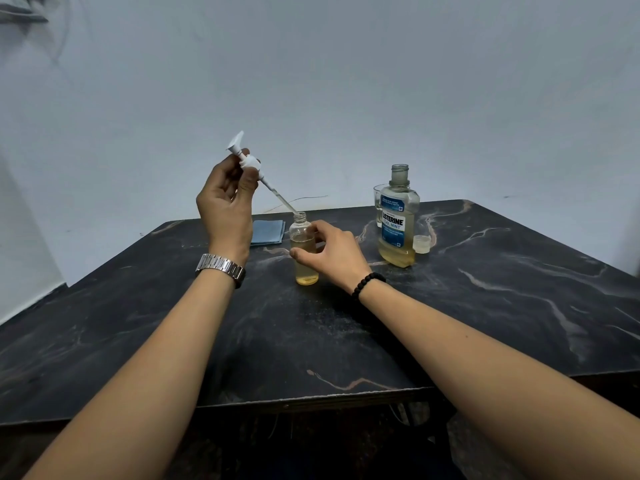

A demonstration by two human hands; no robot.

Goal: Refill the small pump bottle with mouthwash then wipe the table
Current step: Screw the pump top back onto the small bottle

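Observation:
The small clear bottle stands upright on the dark marble table, about two thirds full of yellow liquid, its neck uncovered. My right hand grips its body from the right. My left hand pinches the white pump head, held tilted above and to the left; the tip of its dip tube sits at the bottle's mouth. The Listerine mouthwash bottle stands uncapped at the right, low on yellow liquid. A folded blue cloth lies behind my left hand.
The mouthwash cap sits just right of the big bottle. A clear glass stands behind that bottle. A pale wall runs close behind the table. The table's front edge crosses between my forearms.

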